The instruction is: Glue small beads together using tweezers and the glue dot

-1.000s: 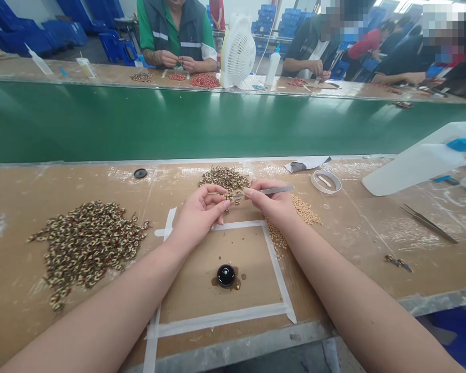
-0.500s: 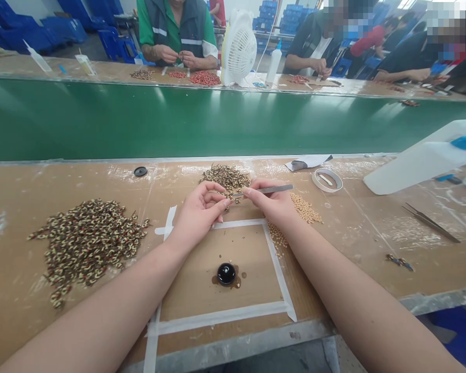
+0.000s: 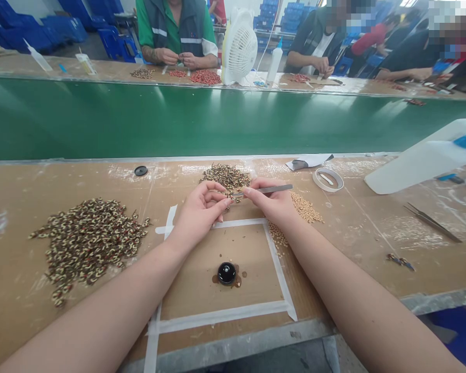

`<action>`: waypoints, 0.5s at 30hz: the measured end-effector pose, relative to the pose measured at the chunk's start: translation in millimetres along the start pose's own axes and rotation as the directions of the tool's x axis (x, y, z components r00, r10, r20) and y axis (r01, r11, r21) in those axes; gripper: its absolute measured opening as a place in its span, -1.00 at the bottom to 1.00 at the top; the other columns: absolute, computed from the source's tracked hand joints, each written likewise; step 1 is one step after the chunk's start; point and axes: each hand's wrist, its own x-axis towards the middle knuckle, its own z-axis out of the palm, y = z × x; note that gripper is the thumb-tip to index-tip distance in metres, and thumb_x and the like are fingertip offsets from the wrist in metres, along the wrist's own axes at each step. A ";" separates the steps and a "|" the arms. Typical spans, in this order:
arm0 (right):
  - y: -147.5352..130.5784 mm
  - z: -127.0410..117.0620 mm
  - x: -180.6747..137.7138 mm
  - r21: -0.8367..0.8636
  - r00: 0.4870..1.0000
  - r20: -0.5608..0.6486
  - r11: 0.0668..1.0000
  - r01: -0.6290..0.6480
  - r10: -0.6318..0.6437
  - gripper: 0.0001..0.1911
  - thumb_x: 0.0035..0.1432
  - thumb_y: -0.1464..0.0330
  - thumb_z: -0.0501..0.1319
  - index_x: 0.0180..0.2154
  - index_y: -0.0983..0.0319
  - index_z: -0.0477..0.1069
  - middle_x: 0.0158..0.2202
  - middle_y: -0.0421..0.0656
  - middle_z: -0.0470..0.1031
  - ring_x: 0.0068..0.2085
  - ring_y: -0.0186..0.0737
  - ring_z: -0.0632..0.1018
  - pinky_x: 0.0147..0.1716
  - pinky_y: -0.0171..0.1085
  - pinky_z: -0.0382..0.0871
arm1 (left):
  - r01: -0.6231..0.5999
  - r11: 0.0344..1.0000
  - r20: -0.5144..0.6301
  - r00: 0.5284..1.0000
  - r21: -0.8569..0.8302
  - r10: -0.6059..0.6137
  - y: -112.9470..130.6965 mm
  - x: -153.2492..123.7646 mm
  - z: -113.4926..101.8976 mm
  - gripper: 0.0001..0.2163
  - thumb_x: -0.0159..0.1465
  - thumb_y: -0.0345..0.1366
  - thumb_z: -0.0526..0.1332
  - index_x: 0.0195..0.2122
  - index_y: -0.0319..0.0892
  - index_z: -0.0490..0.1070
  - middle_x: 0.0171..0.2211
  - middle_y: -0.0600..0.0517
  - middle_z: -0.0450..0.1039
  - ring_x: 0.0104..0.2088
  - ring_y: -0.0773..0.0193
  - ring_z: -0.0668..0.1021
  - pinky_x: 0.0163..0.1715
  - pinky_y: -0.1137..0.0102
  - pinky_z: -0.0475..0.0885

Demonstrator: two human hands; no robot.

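Observation:
My left hand (image 3: 200, 211) is curled, its fingertips pinched on a small brown bead-like piece near the centre of the bench. My right hand (image 3: 272, 203) grips metal tweezers (image 3: 264, 190), whose tips point left and meet the piece at my left fingertips. Just behind the hands lies a small heap of brown-and-cream pieces (image 3: 226, 176). A pile of tan beads (image 3: 303, 208) lies right of my right hand. A black round cap (image 3: 226, 273) with glue around it sits inside a square of white tape (image 3: 221, 313).
A large heap of brown, cream and red pieces (image 3: 86, 243) lies at the left. A tape roll (image 3: 328, 180), a white bottle (image 3: 419, 160) and spare tweezers (image 3: 431, 222) lie at the right. Behind runs a green conveyor belt (image 3: 217, 122); other people work beyond it by a white fan (image 3: 238, 47).

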 end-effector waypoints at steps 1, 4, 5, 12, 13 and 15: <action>0.0 0.0 -0.1 -0.002 1.000 0.000 1.000 -0.001 0.001 -0.67 0.22 0.20 0.39 -0.52 0.19 0.50 -0.56 -0.26 0.35 -0.47 -0.31 0.30 -0.43 -0.20 0.10 | -0.001 1.000 0.002 1.000 -0.001 0.001 0.1 -0.2 0.0 -0.73 0.31 -0.22 0.45 -0.06 -0.07 0.42 -0.26 0.10 0.56 -0.57 0.46 0.50 -0.62 0.51 0.32; 0.5 -0.2 -0.1 -0.004 1.000 0.006 1.000 -0.014 0.014 -0.67 0.23 0.18 0.39 -0.52 0.18 0.50 -0.56 -0.26 0.34 -0.46 -0.31 0.29 -0.43 -0.20 0.12 | 0.000 1.000 -0.002 1.000 0.002 0.000 0.2 -0.6 -0.1 -0.72 0.30 -0.22 0.45 -0.06 -0.07 0.42 -0.26 0.10 0.56 -0.57 0.45 0.51 -0.62 0.51 0.32; 0.7 -0.2 0.0 -0.003 1.000 0.008 1.000 -0.018 0.018 -0.67 0.23 0.18 0.39 -0.52 0.18 0.50 -0.57 -0.27 0.33 -0.47 -0.31 0.28 -0.43 -0.20 0.12 | 0.002 1.000 -0.005 1.000 0.004 -0.002 0.2 -0.5 -0.1 -0.72 0.30 -0.22 0.46 -0.06 -0.07 0.42 -0.26 0.09 0.56 -0.57 0.45 0.51 -0.62 0.51 0.32; 0.6 -0.4 -0.2 -0.002 1.000 0.014 1.000 -0.011 0.011 -0.67 0.23 0.19 0.38 -0.52 0.19 0.50 -0.57 -0.28 0.32 -0.47 -0.31 0.28 -0.43 -0.20 0.12 | 0.004 1.000 -0.015 1.000 -0.003 -0.004 -0.8 -0.3 -0.4 -0.71 0.31 -0.21 0.46 -0.06 -0.06 0.40 -0.26 0.12 0.56 -0.56 0.46 0.51 -0.61 0.52 0.32; 0.3 -0.2 -0.3 -0.004 1.000 0.013 1.000 -0.009 0.009 -0.67 0.24 0.19 0.38 -0.52 0.18 0.50 -0.57 -0.28 0.32 -0.47 -0.32 0.28 -0.43 -0.20 0.12 | 0.003 1.000 -0.016 1.000 -0.002 -0.003 -0.8 -0.3 -0.4 -0.71 0.31 -0.21 0.46 -0.06 -0.06 0.40 -0.27 0.12 0.56 -0.56 0.46 0.51 -0.61 0.52 0.32; -0.2 0.3 -0.5 -0.007 1.000 0.010 1.000 -0.009 0.009 -0.67 0.24 0.19 0.38 -0.52 0.18 0.50 -0.57 -0.28 0.32 -0.48 -0.31 0.28 -0.43 -0.20 0.12 | 0.002 1.000 -0.019 1.000 -0.002 -0.002 -0.7 -0.4 -0.5 -0.71 0.31 -0.20 0.46 -0.07 -0.06 0.39 -0.27 0.12 0.57 -0.56 0.47 0.51 -0.60 0.52 0.32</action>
